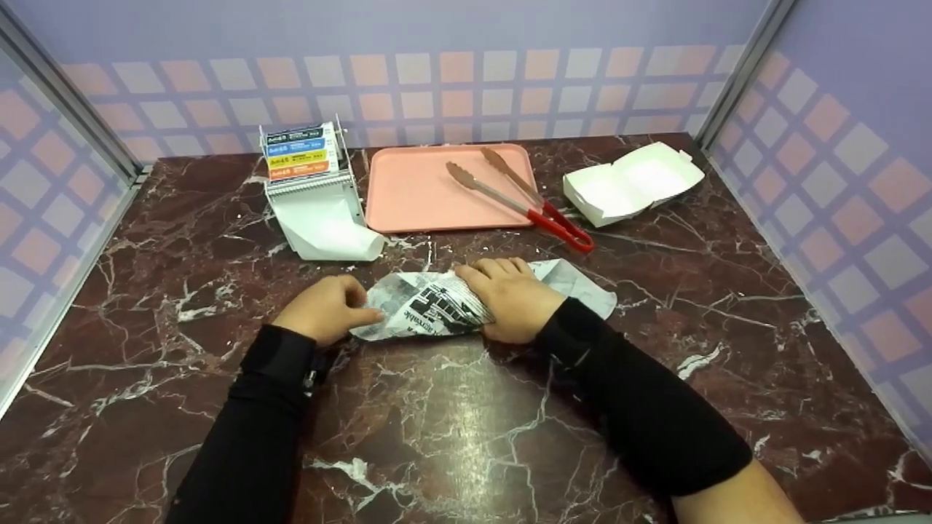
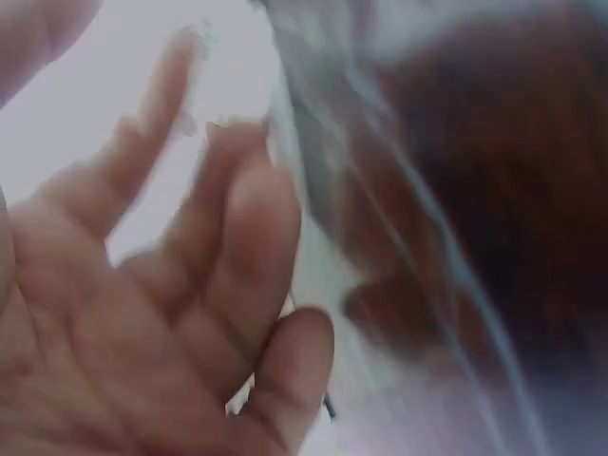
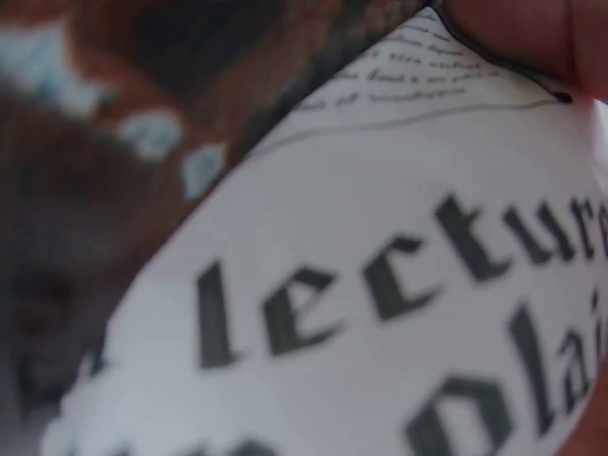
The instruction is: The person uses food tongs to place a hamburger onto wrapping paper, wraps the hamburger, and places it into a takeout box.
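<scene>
In front of me on the marble-patterned table lies a bundle of printed wrapping paper [image 1: 429, 306], black lettering on white, with flattened ends to left and right. My right hand [image 1: 513, 302] grips the bundle across its middle, fingers over the far side. Large letters on the paper [image 3: 380, 313] fill the right wrist view, with a finger [image 3: 522, 33] at its upper corner. Beside the left end is my left hand [image 1: 324, 309], thumb tip at the paper's edge. Its fingers [image 2: 256, 228] are loosely bent, holding nothing, in the left wrist view. Whatever the wrap encloses is hidden.
Behind the bundle is a pink tray [image 1: 408, 193], with red-handled tongs [image 1: 561, 225] lying across its right side. An opened white carton [image 1: 641, 182] stands at the back right. A label roll dispenser [image 1: 309, 182] stands at the back left, its white strip curling forward.
</scene>
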Demonstrator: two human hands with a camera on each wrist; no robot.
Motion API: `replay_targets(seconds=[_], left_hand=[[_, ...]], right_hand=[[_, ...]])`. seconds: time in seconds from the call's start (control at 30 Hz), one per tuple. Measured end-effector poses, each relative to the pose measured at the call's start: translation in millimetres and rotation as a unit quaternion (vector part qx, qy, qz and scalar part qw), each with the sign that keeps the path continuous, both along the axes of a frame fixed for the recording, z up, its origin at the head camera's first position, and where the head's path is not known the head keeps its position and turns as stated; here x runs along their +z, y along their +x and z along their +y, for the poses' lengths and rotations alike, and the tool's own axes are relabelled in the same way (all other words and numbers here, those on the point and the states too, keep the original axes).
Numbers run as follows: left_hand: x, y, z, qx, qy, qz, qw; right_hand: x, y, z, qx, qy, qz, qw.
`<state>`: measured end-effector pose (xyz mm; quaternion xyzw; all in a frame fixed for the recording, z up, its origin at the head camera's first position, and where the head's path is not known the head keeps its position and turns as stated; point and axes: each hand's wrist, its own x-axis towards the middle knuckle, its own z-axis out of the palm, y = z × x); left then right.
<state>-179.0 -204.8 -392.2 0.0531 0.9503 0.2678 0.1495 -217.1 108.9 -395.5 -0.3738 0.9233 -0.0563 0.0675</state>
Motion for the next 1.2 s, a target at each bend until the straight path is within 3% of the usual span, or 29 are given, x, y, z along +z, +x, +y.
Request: replay_targets(seconds=[0.13,0.37,0.7,0.83,1.0,1.2], left_hand=[[1.8,0.6,2.4,0.043,-0.035,0.002,0.9985],[2.0,0.3,7.0,0.065,-0.079,0.006,0.9947],[4.2,-1.9,10.1,0.044,-0.112,0.011,0.9926],[4.6,-1.5,11.2,0.059,-0.123,0.009,0.9906],[6.7,0.9,14.8,0.081,-0.122,0.002,0.9892],[3.8,-2.6,9.8,0.062,-0.103,0.007,0.9927]], right_hand=[[-0.6,0.2,0.0,0.001,0.003,0.002,1.0],[-1.5,1.0,0.3,-0.003,0.003,0.002,1.0],[-1.5,1.3,0.2,-0.005,0.007,0.004,1.0],[-1.4,1.2,0.0,-0.005,0.01,0.006,0.9999],[-1.0,2.0,-0.1,-0.003,0.007,0.009,0.9999],[-0.3,3.0,-0.5,-0.001,0.0,0.011,0.9999]])
